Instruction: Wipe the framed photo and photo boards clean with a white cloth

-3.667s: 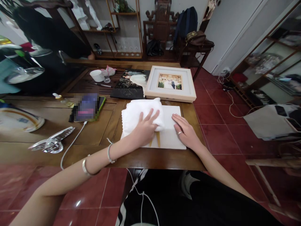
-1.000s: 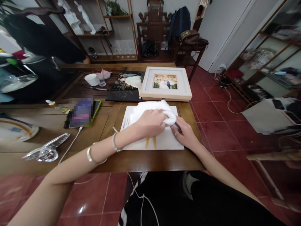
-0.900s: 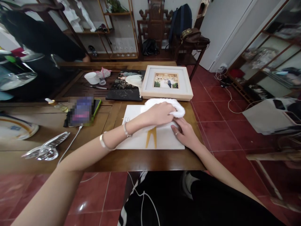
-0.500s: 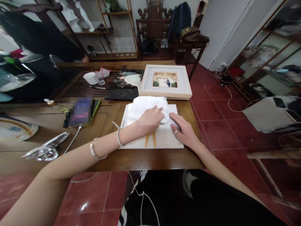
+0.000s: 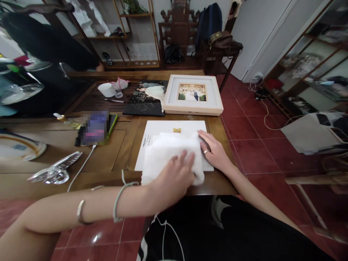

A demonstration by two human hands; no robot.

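A white flat board (image 5: 163,127), a frame's back with a small gold hanger (image 5: 177,130), lies on the wooden table (image 5: 108,152) in front of me. A folded white cloth (image 5: 168,148) covers its near half and reaches the table's front edge. My left hand (image 5: 174,177) lies on the cloth's near part, fingers stretched flat and pressing down. My right hand (image 5: 214,152) rests open on the board's right edge, fingers flat and touching the cloth's side, with a ring on one finger.
A white framed photo (image 5: 193,95) and a dark photo print (image 5: 144,98) lie behind the board. To the left are a phone (image 5: 96,125) with a cable (image 5: 81,166), a glass ornament (image 5: 54,172) and a plate (image 5: 19,146). A white cup (image 5: 106,89) stands further back.
My left hand has dragged the cloth from the board's far part down to the near edge and flattened its fingers, uncovering the gold hanger. My right hand has stayed on the board's right side.
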